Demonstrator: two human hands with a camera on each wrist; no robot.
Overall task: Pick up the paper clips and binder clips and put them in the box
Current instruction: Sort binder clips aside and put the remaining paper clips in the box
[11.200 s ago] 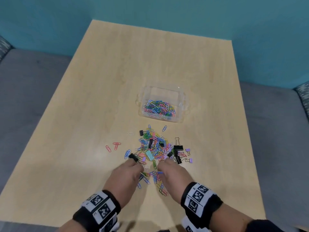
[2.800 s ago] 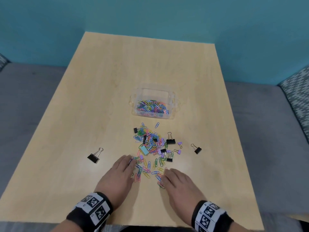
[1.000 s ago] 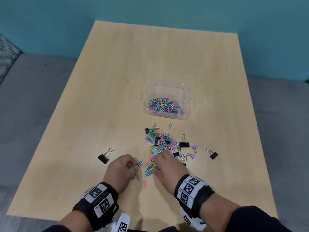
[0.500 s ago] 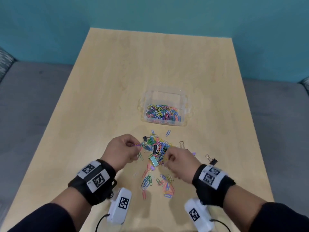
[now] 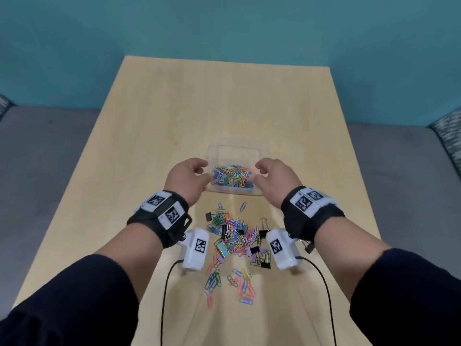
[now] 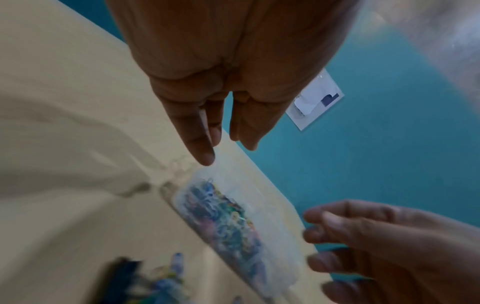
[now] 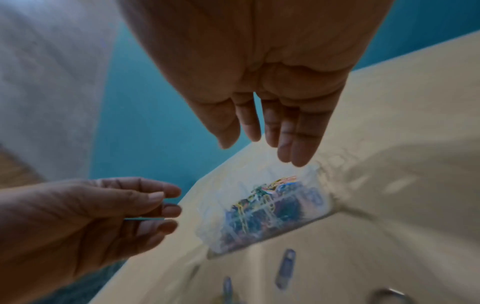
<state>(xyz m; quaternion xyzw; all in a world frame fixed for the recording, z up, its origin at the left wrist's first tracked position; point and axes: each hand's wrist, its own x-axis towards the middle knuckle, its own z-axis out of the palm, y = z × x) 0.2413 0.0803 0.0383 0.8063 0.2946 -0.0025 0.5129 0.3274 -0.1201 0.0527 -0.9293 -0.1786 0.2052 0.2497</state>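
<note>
Both hands [image 5: 189, 177] [image 5: 273, 177] raised, fingers [image 6: 200, 142] relaxed

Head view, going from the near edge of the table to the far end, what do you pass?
Loose paper clips → mixed clip pile → lone blue paper clip → clear box → teal wall.

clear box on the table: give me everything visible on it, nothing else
The clear plastic box is small, rectangular with rounded corners, lidless and upright on the wooden table, past the loose clip pile. Its see-through walls show a heap of multicoloured paper clips filling the near part; the far part of the floor looks bare. The left hand and right hand hover at its left and right sides, fingers relaxed; contact with the walls cannot be told.
</note>
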